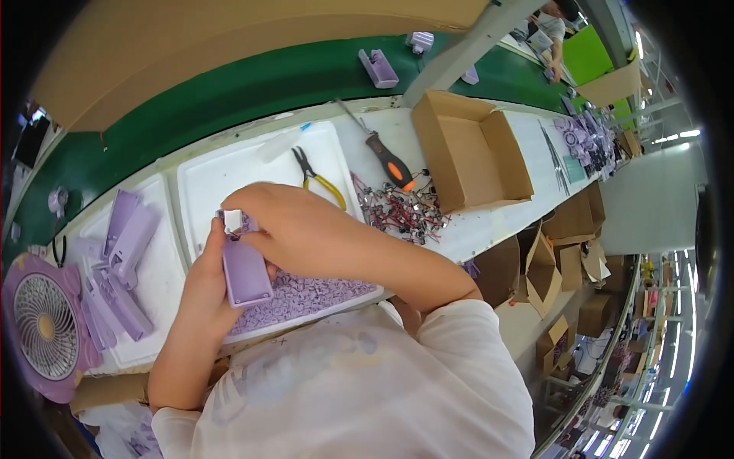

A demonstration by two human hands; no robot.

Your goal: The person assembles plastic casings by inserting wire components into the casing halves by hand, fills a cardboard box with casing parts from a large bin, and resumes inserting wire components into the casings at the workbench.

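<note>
My left hand [205, 283] is closed around a light purple plastic housing [248, 277], an open tray-like shell held upright over the bench. A small white block-like part [233, 221] shows at its upper end. My right hand [267, 208] bends over that end, its fingers and thumb closed about the white part; the fingertips are partly hidden. Below the hands, many tiny purple plastic pieces [306, 297] fill the near side of a white tray [218, 170]. Cutting pliers with yellow handles [325, 183] lie in the tray beyond my right forearm.
A screwdriver [388, 162] and a heap of small wired parts [401, 210] lie right of the tray, beside an open cardboard box [474, 157]. Purple housings [122, 260] and a purple fan [47, 325] stand left. A green conveyor belt [306, 73] runs behind; another person [552, 42] sits far right.
</note>
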